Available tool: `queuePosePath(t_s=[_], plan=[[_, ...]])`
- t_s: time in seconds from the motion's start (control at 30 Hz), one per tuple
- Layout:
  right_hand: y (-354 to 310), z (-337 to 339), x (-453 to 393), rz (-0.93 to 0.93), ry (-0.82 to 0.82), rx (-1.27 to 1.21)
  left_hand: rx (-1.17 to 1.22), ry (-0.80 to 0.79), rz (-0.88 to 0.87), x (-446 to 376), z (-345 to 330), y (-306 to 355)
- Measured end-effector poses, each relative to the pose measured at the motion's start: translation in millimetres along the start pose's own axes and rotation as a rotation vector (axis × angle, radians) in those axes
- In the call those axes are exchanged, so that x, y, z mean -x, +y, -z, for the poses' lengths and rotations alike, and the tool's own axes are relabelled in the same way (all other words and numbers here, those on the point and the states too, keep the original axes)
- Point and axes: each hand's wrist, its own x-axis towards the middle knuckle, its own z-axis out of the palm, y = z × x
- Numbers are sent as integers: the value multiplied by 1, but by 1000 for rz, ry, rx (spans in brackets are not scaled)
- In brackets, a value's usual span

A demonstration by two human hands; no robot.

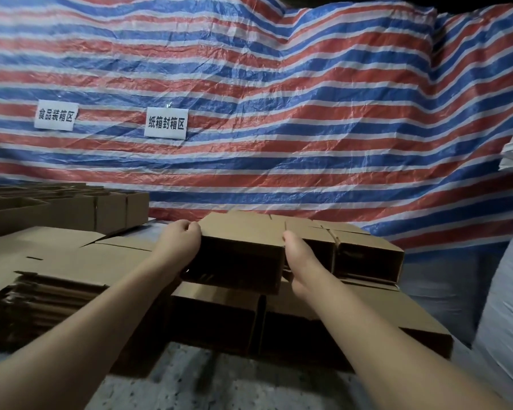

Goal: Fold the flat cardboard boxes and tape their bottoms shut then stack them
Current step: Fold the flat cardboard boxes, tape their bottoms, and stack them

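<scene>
A folded brown cardboard box (pixel 240 247) lies on its side with its open end facing me, on top of other folded boxes (pixel 216 315). My left hand (pixel 179 241) grips its left edge with the fingers curled over the top corner. My right hand (pixel 298 258) clasps its right edge, thumb on top. A second folded box (pixel 367 255) sits directly to the right, touching it. At the left, a pile of flat cardboard boxes (pixel 51 279) lies beside my left forearm.
More folded boxes (pixel 71 208) are stacked at the back left. A red, white and blue striped tarp (pixel 279 113) with two white paper signs (pixel 166 123) hangs behind. A white sack (pixel 507 306) stands at the right. Speckled floor (pixel 205 389) shows below.
</scene>
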Motion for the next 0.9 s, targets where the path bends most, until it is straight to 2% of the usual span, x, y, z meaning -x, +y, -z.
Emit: queuePosePath(t_s=[0.17, 0.37, 0.63, 0.7, 0.8, 0.9], plan=[[10, -18, -34, -12, 11, 11, -87, 5, 2, -37, -11, -32], [33, -25, -56, -55, 5, 61, -54, 46, 10, -50, -26, -62], [36, -26, -59, -27, 17, 59, -67, 45, -18, -52, -24, -61], [33, -25, -54, 11, 79, 75, -49, 132, -53, -53, -12, -62], [24, -20, -45, 157, 283, 176, -63, 264, -152, -55, 19, -63], [15, -15, -35, 387, 456, 299, -167, 283, -229, -47, 50, -61]])
